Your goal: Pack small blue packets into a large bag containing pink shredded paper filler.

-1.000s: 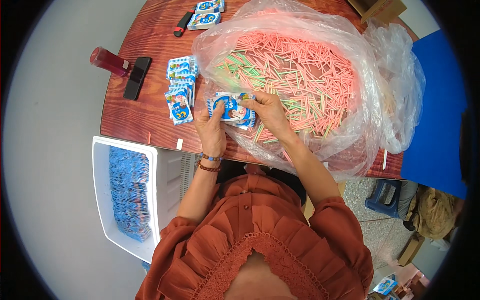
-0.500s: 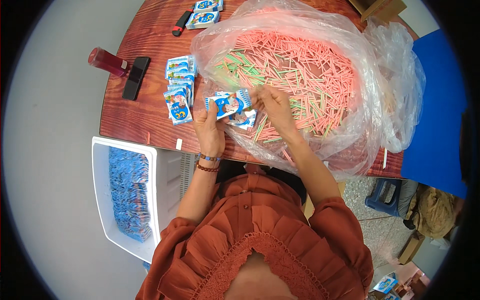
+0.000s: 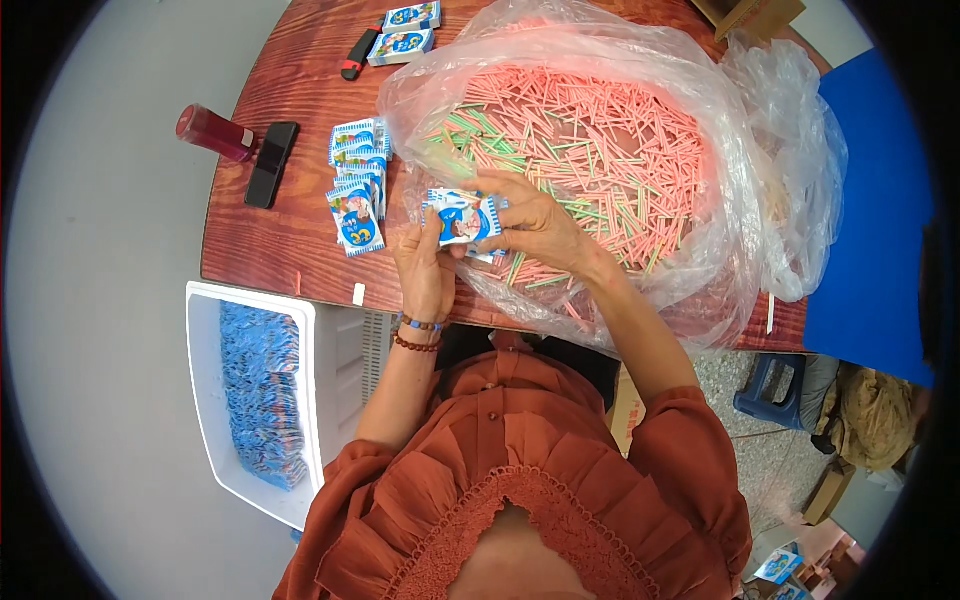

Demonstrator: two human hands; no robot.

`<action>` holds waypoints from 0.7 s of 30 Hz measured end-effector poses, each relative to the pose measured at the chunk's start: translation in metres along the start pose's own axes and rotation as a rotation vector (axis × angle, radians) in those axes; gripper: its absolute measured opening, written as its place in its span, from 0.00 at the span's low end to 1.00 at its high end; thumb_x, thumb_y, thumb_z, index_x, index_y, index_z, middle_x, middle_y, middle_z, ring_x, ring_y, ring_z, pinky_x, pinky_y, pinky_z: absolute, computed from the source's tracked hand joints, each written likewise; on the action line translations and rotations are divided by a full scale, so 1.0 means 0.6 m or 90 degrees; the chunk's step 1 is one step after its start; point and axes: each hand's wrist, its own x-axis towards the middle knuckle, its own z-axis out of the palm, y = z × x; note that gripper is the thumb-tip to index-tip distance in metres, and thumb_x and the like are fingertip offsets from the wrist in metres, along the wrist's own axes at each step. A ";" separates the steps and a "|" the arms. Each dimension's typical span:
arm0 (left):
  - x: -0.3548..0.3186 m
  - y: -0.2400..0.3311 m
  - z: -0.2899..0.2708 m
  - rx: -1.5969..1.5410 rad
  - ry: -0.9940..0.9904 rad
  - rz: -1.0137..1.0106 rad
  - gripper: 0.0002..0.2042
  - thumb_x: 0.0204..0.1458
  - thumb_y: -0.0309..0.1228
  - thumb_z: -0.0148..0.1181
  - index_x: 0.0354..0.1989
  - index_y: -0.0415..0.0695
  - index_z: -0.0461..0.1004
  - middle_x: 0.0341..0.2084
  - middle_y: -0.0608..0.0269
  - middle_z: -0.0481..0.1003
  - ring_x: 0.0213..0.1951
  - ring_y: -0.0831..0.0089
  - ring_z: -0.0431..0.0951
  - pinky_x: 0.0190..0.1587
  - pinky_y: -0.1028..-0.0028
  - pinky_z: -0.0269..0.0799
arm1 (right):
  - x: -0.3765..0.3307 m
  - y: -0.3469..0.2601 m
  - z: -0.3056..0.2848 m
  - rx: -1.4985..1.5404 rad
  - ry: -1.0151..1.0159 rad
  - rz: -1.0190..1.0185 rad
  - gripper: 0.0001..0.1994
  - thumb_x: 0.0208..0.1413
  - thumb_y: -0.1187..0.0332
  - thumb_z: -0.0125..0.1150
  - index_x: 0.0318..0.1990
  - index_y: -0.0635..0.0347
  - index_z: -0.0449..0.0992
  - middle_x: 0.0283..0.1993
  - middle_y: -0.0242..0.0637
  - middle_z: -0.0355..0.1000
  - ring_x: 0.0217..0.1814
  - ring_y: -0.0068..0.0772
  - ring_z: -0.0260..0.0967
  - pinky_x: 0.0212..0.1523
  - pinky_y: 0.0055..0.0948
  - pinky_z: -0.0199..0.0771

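Over the table's near edge, a small blue-and-white packet [image 3: 466, 222] lies between my two hands. My left hand [image 3: 427, 268] pinches its left end, thumb on top. The fingers of my right hand [image 3: 540, 225] close on its right end from above and below. Part of another packet shows beneath it. Left of my hands lies an overlapping row of similar packets [image 3: 357, 218]. Just beyond my right hand, a heap of thin pink and green sticks [image 3: 610, 150] fills an opened clear plastic bag [image 3: 735, 130].
A phone [image 3: 271, 165] and a red bottle [image 3: 214, 132] are at the table's left edge. Small boxes [image 3: 400, 46] and a black-and-red cutter [image 3: 360, 55] lie at the back. A white bin [image 3: 313, 400] of blue packets stands lower left, a blue stool [image 3: 768, 392] lower right.
My right hand has moved from the sticks' edge onto the packet's right end and now grips it. The packets in my hands have come closer together; my left hand keeps its hold.
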 end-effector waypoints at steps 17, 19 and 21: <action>-0.004 0.022 -0.026 -0.050 0.057 0.010 0.11 0.61 0.35 0.53 0.36 0.40 0.75 0.36 0.64 0.77 0.33 0.80 0.72 0.30 0.79 0.64 | 0.269 0.158 -0.014 -0.476 -0.169 0.487 0.20 0.49 0.59 0.58 0.47 0.60 0.77 0.50 0.45 0.75 0.52 0.43 0.73 0.49 0.39 0.74; -0.003 0.027 -0.024 -0.060 0.099 0.007 0.11 0.61 0.34 0.53 0.32 0.41 0.76 0.28 0.66 0.77 0.27 0.82 0.70 0.28 0.80 0.65 | 0.266 0.162 -0.003 -0.451 -0.183 0.463 0.19 0.49 0.60 0.57 0.47 0.60 0.77 0.50 0.46 0.74 0.52 0.43 0.73 0.50 0.39 0.73; -0.002 0.028 -0.024 -0.061 0.095 0.011 0.10 0.61 0.34 0.54 0.33 0.41 0.76 0.28 0.66 0.77 0.27 0.82 0.71 0.29 0.80 0.66 | 0.263 0.169 -0.005 -0.429 -0.189 0.439 0.19 0.50 0.61 0.56 0.47 0.60 0.77 0.51 0.46 0.74 0.53 0.43 0.73 0.51 0.39 0.73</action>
